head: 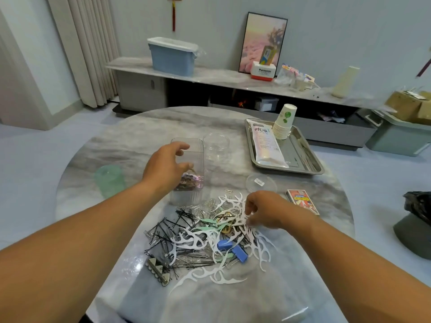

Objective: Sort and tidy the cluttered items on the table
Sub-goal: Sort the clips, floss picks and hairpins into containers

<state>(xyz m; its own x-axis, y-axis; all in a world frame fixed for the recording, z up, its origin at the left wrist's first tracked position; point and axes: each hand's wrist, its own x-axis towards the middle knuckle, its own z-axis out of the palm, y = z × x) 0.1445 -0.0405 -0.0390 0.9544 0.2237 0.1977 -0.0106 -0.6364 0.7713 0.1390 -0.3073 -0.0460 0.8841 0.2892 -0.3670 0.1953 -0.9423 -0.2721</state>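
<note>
A heap of small items [205,238] lies on the round marble table [130,141]: white floss picks, black hairpins, paper clips, green picks, blue binder clips [240,251] and grey hair clips [158,271]. My left hand [165,166] is over the mouth of a clear rectangular container [196,159] with clips at its bottom, fingers loosely spread, holding nothing that I can see. My right hand [265,210] reaches into the heap's right side, its fingertips pinching among the white floss picks [245,226].
A clear round jar [217,145] stands behind the container, its lid [261,183] lies to the right. A green cup [109,180] stands at left, a card box [302,200] at right, and a steel tray [312,164] with paper cups and a packet at far right.
</note>
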